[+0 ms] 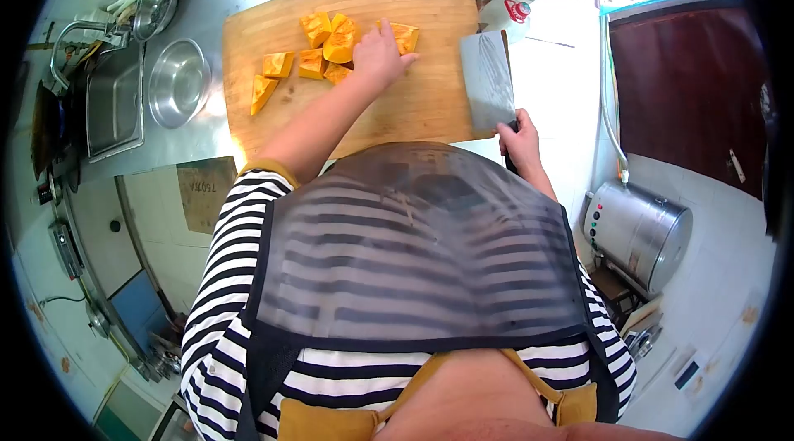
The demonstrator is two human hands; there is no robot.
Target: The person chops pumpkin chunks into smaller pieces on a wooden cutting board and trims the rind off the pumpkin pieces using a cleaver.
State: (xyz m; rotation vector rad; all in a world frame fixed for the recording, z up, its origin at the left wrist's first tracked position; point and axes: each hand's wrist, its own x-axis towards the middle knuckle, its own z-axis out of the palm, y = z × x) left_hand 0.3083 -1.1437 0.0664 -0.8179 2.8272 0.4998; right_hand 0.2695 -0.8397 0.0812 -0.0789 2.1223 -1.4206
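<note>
My left hand [380, 59] reaches over the wooden cutting board [430, 102] among orange pumpkin chunks. Its fingers are apart, with the thumb stretched out to the right. A pumpkin chunk [404, 37] lies just beyond and partly behind the hand, and a larger one [340, 42] is at its left; whether the fingertips touch either is hard to see. Several more chunks lie to the left, such as the wedge [263, 93]. At the board's right edge, my right hand [520, 146] is closed around the dark handle of a cleaver [488, 77], its broad blade pointing away from me.
Left of the board stand a steel bowl [179, 83] and a sink [116, 102] with a faucet [70, 35]. A bottle with a red cap [518, 11] is beyond the cleaver. A steel cylinder tank [638, 234] stands at the lower right.
</note>
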